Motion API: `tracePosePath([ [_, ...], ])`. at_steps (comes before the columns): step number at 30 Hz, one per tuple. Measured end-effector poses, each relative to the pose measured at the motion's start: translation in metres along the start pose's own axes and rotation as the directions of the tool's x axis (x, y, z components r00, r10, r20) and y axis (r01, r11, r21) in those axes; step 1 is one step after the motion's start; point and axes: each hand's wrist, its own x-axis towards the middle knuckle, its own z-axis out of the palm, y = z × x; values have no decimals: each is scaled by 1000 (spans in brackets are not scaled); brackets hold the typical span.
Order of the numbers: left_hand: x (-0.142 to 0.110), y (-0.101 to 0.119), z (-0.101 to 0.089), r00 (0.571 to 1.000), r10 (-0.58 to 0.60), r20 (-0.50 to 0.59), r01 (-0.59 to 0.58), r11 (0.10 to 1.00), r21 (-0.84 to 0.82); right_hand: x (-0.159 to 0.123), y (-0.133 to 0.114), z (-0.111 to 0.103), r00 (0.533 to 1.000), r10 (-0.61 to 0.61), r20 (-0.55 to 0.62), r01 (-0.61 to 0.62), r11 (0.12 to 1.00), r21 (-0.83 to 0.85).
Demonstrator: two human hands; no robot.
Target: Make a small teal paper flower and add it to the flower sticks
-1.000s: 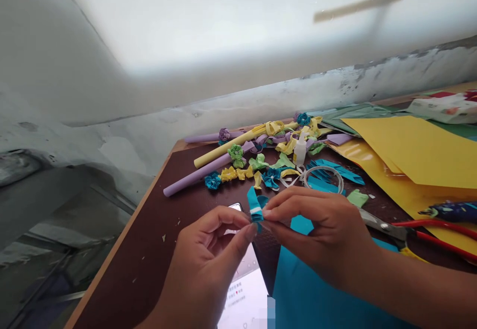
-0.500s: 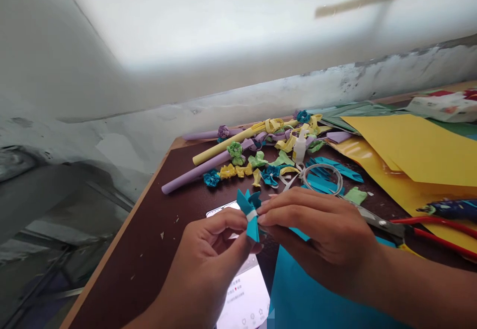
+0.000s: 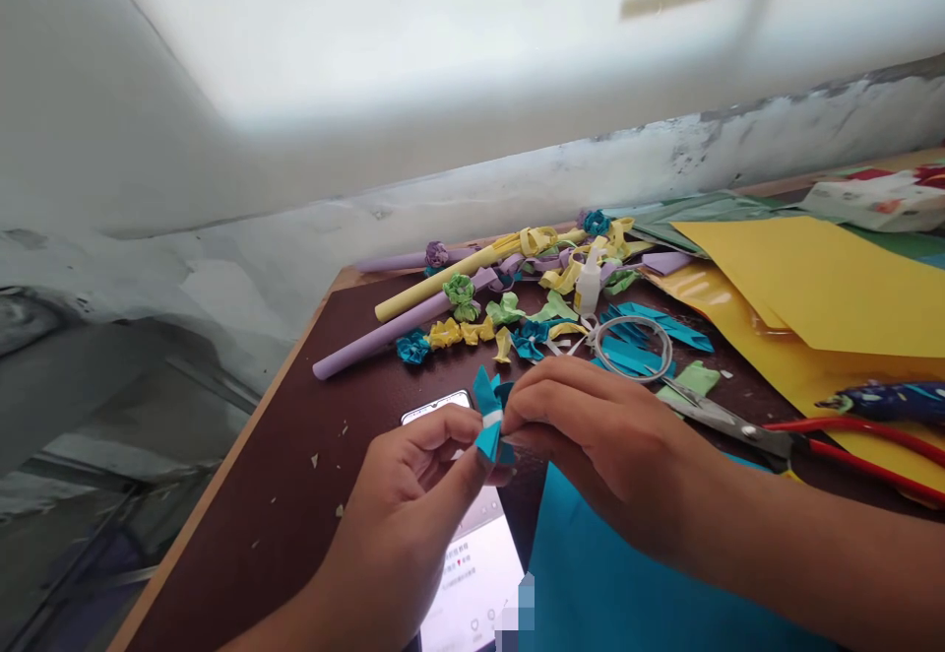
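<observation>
Between my two hands is a small folded blue paper flower [image 3: 490, 414] with pointed petals and a white band round its middle. My left hand [image 3: 417, 494] pinches it from the left, thumb and fingertips closed at its lower edge. From the right, my right hand [image 3: 598, 430] grips its other side with thumb and forefinger, hiding part of it. A lit phone [image 3: 472, 573] lies on the table under my hands. Blue paper [image 3: 591, 554] spreads below my right forearm, and red-handled scissors [image 3: 768, 438] lie just beyond it.
Rolled purple [image 3: 369, 345] and yellow paper tubes [image 3: 435, 283] lie at the back with several crumpled paper flowers. A small glue bottle [image 3: 589, 283], a roll of white tape [image 3: 633, 349] and yellow sheets [image 3: 812, 288] are to the right. The table's edge [image 3: 221, 475] runs along the left.
The blue paper flower has been turned between my fingers, so its petals and white band face differently. My right hand's fingers have shifted against it. The view has moved slightly.
</observation>
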Motion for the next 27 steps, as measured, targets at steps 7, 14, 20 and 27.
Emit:
tracePosePath([
  [7, 0, 5, -5, 991, -94, 97, 81, 988, 134, -1, 6, -7, 991, 67, 116, -74, 996, 55],
  [14, -5, 7, -5, 990, -109, 85, 83, 959, 270, -4, 4, 3, 961, 276, -2, -261, 910, 321],
  [20, -5, 13, -4, 992, -104, 76, 92, 985, 149, -7, 0, 6, 955, 282, -93, -233, 904, 358],
  [27, -8, 15, -5, 994, -61, 87, 56, 997, 62, -8, -1, 1, 984, 81, -160, -30, 954, 298],
])
